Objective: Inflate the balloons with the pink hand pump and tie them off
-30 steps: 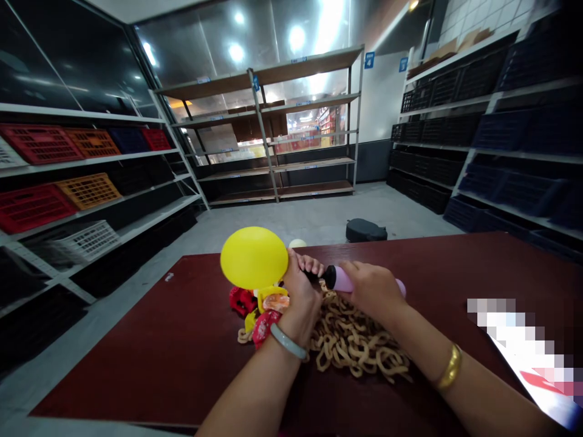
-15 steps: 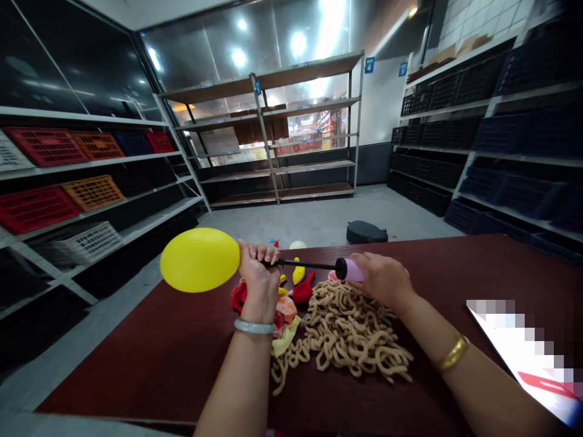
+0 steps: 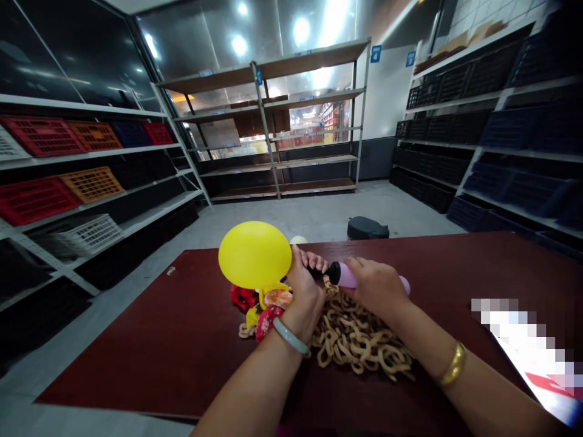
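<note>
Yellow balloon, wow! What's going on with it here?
A person holds a hand pump with both hands. The left hand grips its black end, right beside the puffed-up yellow balloon; the balloon's neck is hidden. The right hand holds the lilac part. Below, a heap of tan, rope-like loops and some red and yellow pieces lie on the table.

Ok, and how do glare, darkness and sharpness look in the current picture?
Head view throughout: glare spots on the shiny wall; crates at far right sink into near-black; the bright flat thing is partly pixelated; the yellow balloon, left hand and right hand look fairly clear.
</note>
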The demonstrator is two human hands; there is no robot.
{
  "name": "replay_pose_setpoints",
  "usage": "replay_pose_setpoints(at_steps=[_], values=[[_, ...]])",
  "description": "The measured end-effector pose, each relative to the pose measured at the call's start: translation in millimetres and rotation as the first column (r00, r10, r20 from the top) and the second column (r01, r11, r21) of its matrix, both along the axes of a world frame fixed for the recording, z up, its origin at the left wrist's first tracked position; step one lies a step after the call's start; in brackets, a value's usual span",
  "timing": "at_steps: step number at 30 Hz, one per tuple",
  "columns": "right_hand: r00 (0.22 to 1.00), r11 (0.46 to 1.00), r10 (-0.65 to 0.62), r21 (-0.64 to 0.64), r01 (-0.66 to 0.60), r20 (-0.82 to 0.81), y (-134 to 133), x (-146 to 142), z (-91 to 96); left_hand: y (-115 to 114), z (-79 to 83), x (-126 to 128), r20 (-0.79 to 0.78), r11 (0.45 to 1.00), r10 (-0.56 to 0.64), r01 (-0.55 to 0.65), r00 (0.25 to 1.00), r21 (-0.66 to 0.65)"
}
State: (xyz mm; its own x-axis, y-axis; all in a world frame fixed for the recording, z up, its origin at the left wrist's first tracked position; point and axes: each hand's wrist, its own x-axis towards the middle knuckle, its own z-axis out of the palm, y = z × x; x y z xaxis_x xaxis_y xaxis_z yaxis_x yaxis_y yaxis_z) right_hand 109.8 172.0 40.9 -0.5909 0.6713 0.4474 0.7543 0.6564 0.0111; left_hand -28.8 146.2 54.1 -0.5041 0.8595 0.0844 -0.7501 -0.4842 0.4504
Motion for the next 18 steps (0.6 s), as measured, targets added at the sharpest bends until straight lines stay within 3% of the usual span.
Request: replay_pose_setpoints(at_steps=[8, 14, 18], values=[[0.998, 0.997, 0.049, 0.053, -0.048, -0.03, 4.3, 1.8, -2.9, -2.8, 10.3, -12.6, -0.04, 1.0, 0.016, -0.017, 0.999, -0.007], [0.998, 0.996, 0.028, 0.084, -0.023, -0.052, 23.5, 18.1, -2.0, -12.5, 36.4, -66.5, -0.076, 0.982, 0.187, -0.183, 0.979, 0.048], [0.998, 0.995, 0.004, 0.1, 0.001, -0.056, 31.1, 27.7, 1.1, -10.7, 38.2, -85.6, -0.085, 0.968, 0.249, -0.246, 0.965, 0.048]])
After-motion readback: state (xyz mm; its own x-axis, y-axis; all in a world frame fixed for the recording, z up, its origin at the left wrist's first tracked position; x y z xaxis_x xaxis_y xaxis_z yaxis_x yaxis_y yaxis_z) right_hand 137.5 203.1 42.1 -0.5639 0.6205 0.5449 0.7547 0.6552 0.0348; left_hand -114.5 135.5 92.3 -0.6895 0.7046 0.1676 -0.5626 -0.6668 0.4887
